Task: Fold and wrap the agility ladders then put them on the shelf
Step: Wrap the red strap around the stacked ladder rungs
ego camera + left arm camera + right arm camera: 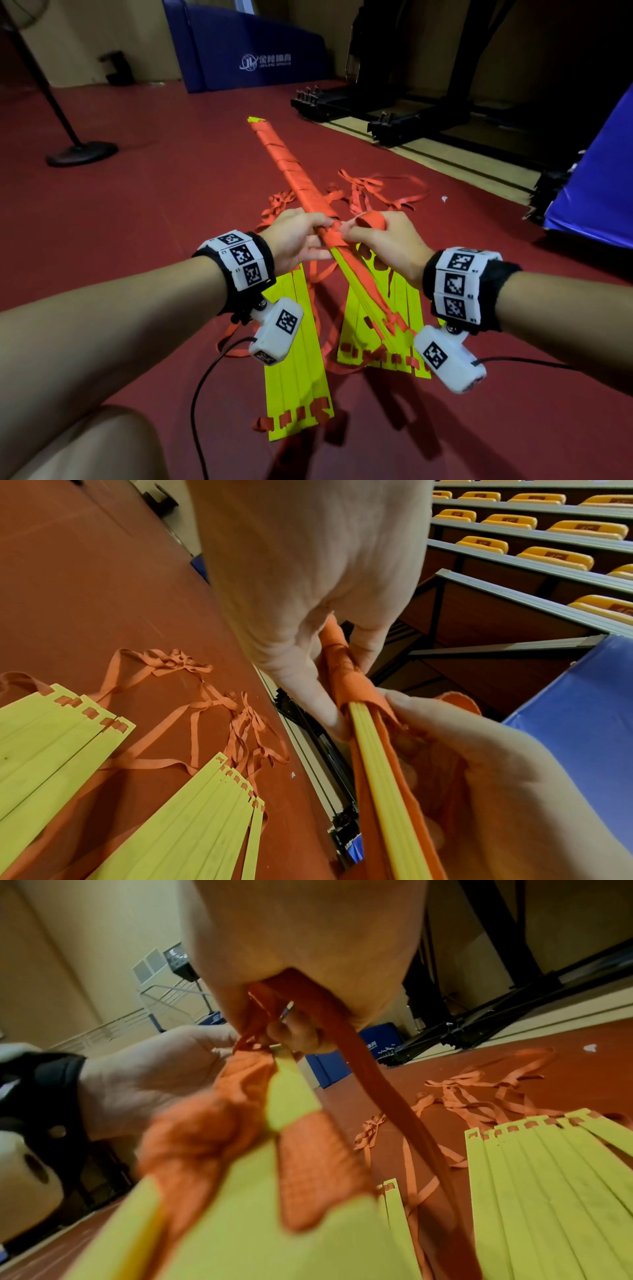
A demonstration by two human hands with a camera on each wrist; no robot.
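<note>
At frame centre of the head view we hold a bundle of yellow ladder rungs (310, 195) wound in orange strap, running from our hands toward the upper middle of the frame, its far end showing a yellow tip. Our left hand (298, 238) has its fingers curled round the bundle at the edge of the wrapped part; the left wrist view shows stacked yellow rung edges emerging below that grip. Our right hand (383, 247), touching the bundle just right of the left hand, pinches a loop of orange strap (371, 220) between thumb and fingers; in the right wrist view the strap runs down from the hand toward the floor. Below our hands, two fans of loose yellow rungs (298, 346) lie flat on the red floor (137, 212), one lower left of centre, one lower right, with slack orange straps (380, 192) tangled beyond them. Farther out: a blue mat (253, 48) at the upper middle, a black stand base (82, 153) at the left.
</note>
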